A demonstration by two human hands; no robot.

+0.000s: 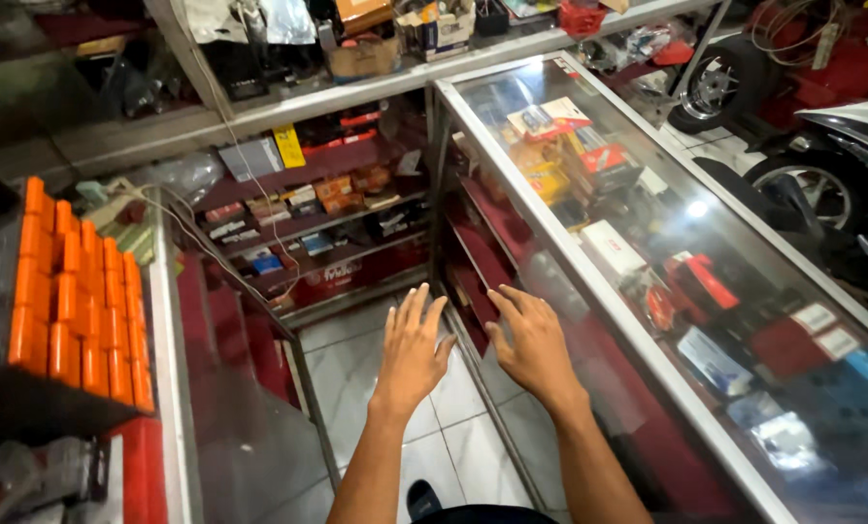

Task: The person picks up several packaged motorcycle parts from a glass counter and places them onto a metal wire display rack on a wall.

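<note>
Grip released — left hand (412,351), right hand (531,342) | near glass counter (589,262) — long axis runs away.

small boxes (80,291): bright orange, stacked in rows on the left, on a dark shelf
display case (604,257): clear glass top, silver-grey metal frame, on the right
case shelves (478,257): deep red lining
boxes in the case (570,146): yellow, red and white far; red, white and blue near
back shelves (308,184): dark red boards, silver-grey rails
yellow box (288,146): plain yellow, on the far shelf
floor (463,437): pale grey-white tiles, dark joints
wheel (714,85): black tyre, silver rim, far right
left hand (413,351): bare
right hand (531,342): bare
</note>
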